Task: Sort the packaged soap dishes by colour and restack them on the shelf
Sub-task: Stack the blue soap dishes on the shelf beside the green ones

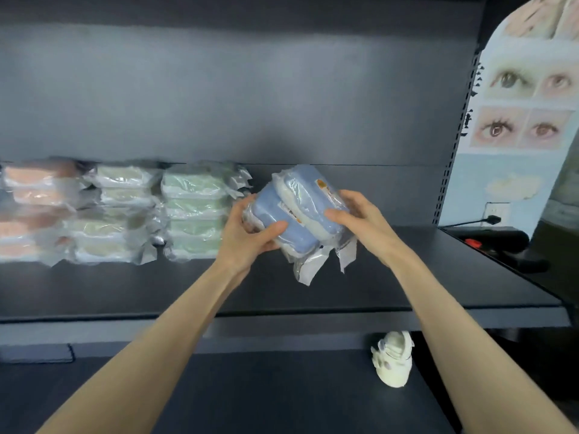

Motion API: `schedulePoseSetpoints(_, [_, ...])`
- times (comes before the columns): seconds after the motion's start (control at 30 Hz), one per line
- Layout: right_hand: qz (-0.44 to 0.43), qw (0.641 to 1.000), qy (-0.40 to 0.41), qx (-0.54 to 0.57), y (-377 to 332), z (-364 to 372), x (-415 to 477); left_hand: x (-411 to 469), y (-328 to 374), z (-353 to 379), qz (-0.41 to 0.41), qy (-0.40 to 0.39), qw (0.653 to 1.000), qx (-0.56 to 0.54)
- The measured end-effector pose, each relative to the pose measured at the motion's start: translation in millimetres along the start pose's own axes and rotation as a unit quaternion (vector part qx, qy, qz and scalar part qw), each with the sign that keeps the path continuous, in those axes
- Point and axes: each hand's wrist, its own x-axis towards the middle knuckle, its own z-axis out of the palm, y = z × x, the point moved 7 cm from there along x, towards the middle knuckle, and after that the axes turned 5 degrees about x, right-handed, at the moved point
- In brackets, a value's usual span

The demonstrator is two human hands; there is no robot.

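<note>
Pink stack (34, 211), cream stack (116, 214), green stack (195, 211) done on shelf (438, 277). Left hand (250, 236), right hand (360, 217) clamped on blue packs (297, 211), tilted above shelf; blue stack pending.

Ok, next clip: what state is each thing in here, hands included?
blue soap dishes: two packs, tilted, held over the shelf by both hands
left hand: grips the packs' left side
right hand: grips their right side
pink stack: piled on the shelf, far left
cream stack: piled beside the pink
green stack: piled, untouched, nearest the hands
plug: in the wall socket
</note>
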Motion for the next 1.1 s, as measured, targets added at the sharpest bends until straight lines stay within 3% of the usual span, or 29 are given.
schedulePoseSetpoints(0.27, [0.020,0.999,0.016,-0.040,17,-5,69,71,-31,-1,-0.005,-0.020,0.999,-0.043])
schedulePoseSetpoints(0.67, [-0.026,0.995,0.032,-0.086,9,-24,144,140,-61,7,0.002,0.061,0.997,-0.050])
schedulePoseSetpoints(0.93, [-0.020,0.994,0.016,-0.109,23,-20,181,178,-80,8,0.004,0.106,0.994,0.030])
schedulePoseSetpoints(1.1, [-0.013,0.994,0.001,-0.105,34,-18,197,185,-84,2,0.024,0.136,0.969,0.204])
